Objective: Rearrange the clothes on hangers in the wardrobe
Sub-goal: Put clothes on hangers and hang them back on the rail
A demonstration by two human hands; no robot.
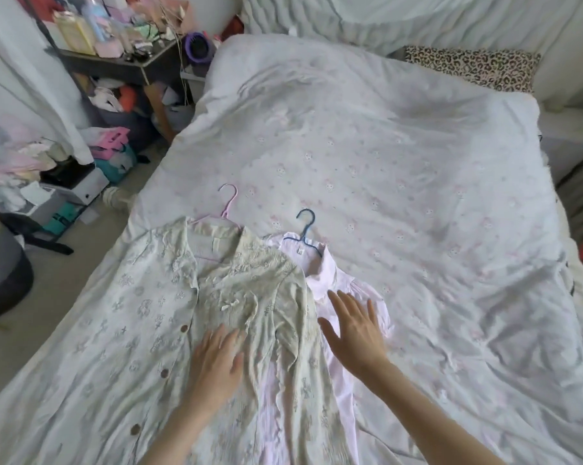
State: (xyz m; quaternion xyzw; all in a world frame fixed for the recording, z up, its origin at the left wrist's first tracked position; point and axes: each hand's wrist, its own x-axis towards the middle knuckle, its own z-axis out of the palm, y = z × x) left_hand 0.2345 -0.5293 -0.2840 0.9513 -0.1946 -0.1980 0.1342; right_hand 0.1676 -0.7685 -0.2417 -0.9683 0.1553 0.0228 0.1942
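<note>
Lying flat on the bed: two hung garments, both hands spread

Cream patterned shirt (169, 307): on a pink hanger (228, 204), laid on the printed duvet (401, 162) at the near left of the bed. Long axis runs from the collar, far end, toward the viewer; hook points away and slightly left. Brown buttons line its left front edge.

Pale pink shirt (337, 283): on a blue hanger (306, 226), just to the right, partly under the cream shirt's sleeve. Same heading, hook pointing away.

Left hand (218, 360): fingers straight, palm down, resting on the cream shirt.

Right hand (355, 327): fingers spread and straight, over the pink shirt; contact cannot be told.

Hands apart, neither gripping.

Leopard-print pillow (468, 67): far right of the bed.

Cluttered dark shelf (115, 62): left of the bed.
</note>
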